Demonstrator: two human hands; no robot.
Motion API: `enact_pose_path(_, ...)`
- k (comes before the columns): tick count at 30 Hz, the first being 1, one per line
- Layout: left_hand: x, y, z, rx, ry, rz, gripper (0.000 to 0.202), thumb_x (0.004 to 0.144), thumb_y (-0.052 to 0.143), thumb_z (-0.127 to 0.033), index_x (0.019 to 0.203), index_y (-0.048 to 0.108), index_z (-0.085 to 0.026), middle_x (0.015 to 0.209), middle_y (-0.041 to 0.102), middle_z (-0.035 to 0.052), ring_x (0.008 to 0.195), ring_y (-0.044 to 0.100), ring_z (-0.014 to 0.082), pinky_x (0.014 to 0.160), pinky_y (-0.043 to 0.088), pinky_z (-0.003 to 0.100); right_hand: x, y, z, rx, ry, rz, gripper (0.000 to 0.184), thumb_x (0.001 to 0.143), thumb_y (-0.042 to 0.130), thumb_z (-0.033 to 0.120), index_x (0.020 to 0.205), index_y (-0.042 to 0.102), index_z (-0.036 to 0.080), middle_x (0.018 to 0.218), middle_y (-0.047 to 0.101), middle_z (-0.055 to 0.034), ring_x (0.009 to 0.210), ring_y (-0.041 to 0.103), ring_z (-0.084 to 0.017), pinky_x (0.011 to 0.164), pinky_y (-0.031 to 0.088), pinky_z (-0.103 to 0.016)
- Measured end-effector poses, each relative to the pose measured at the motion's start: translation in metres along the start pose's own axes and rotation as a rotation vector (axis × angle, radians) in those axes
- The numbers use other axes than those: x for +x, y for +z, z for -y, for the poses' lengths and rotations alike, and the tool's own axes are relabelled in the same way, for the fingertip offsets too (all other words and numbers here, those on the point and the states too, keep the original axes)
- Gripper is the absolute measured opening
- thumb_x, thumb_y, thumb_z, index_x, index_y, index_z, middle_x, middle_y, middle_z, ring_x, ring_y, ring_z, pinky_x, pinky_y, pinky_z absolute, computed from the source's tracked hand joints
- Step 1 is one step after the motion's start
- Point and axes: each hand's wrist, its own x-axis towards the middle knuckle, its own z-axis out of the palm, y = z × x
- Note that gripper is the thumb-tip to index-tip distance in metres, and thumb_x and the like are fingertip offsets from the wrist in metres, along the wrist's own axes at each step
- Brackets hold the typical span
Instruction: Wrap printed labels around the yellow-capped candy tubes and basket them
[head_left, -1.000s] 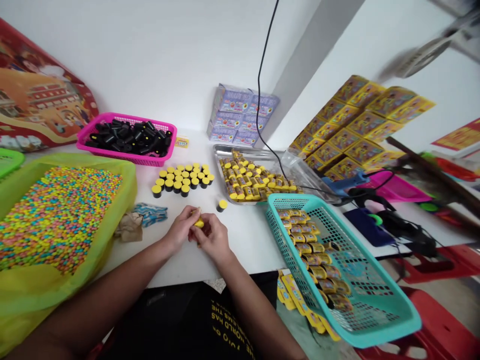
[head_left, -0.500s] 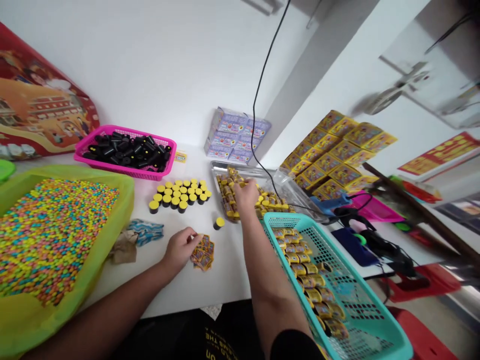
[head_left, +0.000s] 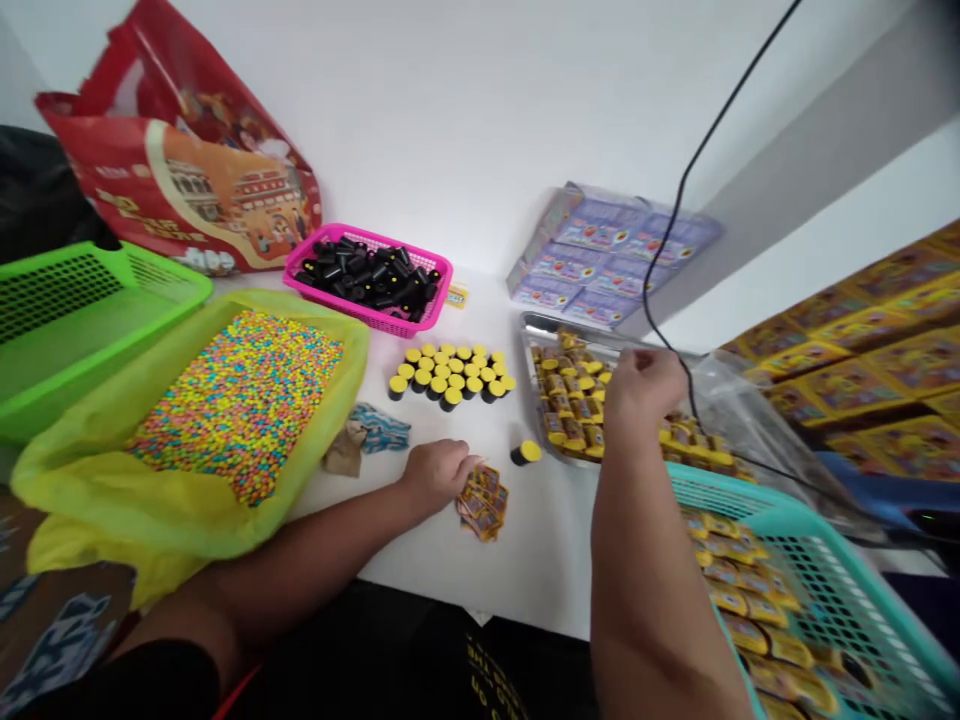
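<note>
Glossy paper labels (head_left: 484,497) touch my left hand (head_left: 439,475) at its curled fingertips. My right hand (head_left: 641,392) curls over wrapped cylinders (head_left: 559,400); I cannot tell either grip.

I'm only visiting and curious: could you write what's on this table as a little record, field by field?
left hand: rests on the white table, fingertips at a small pile of labels
right hand: over the metal tray of labelled tubes; grip hidden
between hands: one yellow-capped tube, standing alone
behind: cluster of capped tubes; pink basket of black tubes
left side: coloured beads on a yellow liner
right side: teal basket
</note>
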Motion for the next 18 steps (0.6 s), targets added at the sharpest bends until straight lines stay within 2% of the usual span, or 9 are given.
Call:
enact_pose_path(2,0.000,-0.015,0.000,0.078,-0.043,0.007,0.038,0.097,0.038,-0.047,0.087,0.061,-0.018,0.087,0.068,0.0090,0.082,0.062,0.0207,0.069,0.042,0.029,-0.045,-0.008,0.004,0.138,-0.118,0.020,0.028,0.085,0.052,0.036,0.093,0.068,0.014,0.082,0.069,-0.0092,0.074,0.063,-0.023,0.074,0.047,-0.037)
enact_pose_path(4,-0.005,-0.034,0.001,0.179,-0.136,-0.002,0.040,0.095,0.042,-0.050,0.103,0.061,-0.016,0.094,0.068,0.0121,0.085,0.064,0.0236,0.070,0.043,0.031,-0.095,-0.019,0.006,0.298,-0.240,0.118,0.032,0.085,0.053,0.043,0.090,0.067,0.015,0.075,0.066,-0.0061,0.068,0.060,-0.020,0.069,0.047,-0.034)
enact_pose_path(8,-0.029,-0.061,0.013,0.410,-0.342,0.009,0.048,0.090,0.052,-0.046,0.124,0.053,-0.012,0.102,0.066,0.0188,0.086,0.066,0.0291,0.069,0.046,0.034,-0.178,-0.031,0.020,0.322,-0.515,0.541,0.031,0.088,0.052,0.045,0.091,0.067,0.018,0.082,0.067,-0.0060,0.065,0.060,-0.017,0.065,0.046,-0.030)
enact_pose_path(11,-0.047,-0.065,0.032,0.505,-0.465,0.038,0.043,0.094,0.045,-0.036,0.127,0.052,-0.009,0.104,0.066,0.0213,0.086,0.066,0.0293,0.069,0.047,0.034,-0.211,-0.020,0.046,0.128,-0.730,0.824,0.031,0.091,0.053,0.034,0.115,0.063,0.018,0.101,0.069,-0.0095,0.079,0.065,-0.020,0.074,0.048,-0.031)
enact_pose_path(13,-0.052,-0.065,0.045,0.505,-0.454,0.054,0.035,0.095,0.038,-0.027,0.118,0.060,-0.012,0.103,0.067,0.0182,0.088,0.066,0.0262,0.072,0.047,0.033,-0.223,-0.008,0.067,-0.029,-0.888,0.931,0.041,0.092,0.052,0.029,0.131,0.053,0.018,0.111,0.066,-0.0126,0.092,0.066,-0.023,0.079,0.047,-0.031)
enact_pose_path(14,-0.054,-0.065,0.051,0.493,-0.423,0.054,0.032,0.095,0.037,-0.023,0.111,0.063,-0.014,0.102,0.067,0.0161,0.089,0.065,0.0244,0.074,0.046,0.031,-0.228,-0.002,0.077,-0.083,-0.967,0.969,0.042,0.092,0.050,0.027,0.134,0.051,0.018,0.112,0.066,-0.0133,0.095,0.066,-0.023,0.079,0.047,-0.031)
enact_pose_path(16,-0.055,-0.066,0.061,0.466,-0.347,0.028,0.027,0.092,0.040,-0.018,0.099,0.065,-0.016,0.100,0.068,0.0128,0.091,0.064,0.0219,0.078,0.045,0.030,-0.236,0.006,0.092,-0.118,-1.058,1.002,0.036,0.091,0.047,0.018,0.126,0.057,0.018,0.110,0.066,-0.0131,0.096,0.066,-0.023,0.078,0.047,-0.030)
enact_pose_path(18,-0.056,-0.067,0.070,0.432,-0.257,-0.026,0.021,0.089,0.043,-0.016,0.088,0.064,-0.017,0.094,0.068,0.0108,0.090,0.062,0.0211,0.078,0.043,0.030,-0.241,0.007,0.098,-0.107,-1.079,0.996,0.030,0.089,0.046,0.011,0.113,0.063,0.016,0.108,0.066,-0.0133,0.096,0.066,-0.023,0.078,0.048,-0.030)
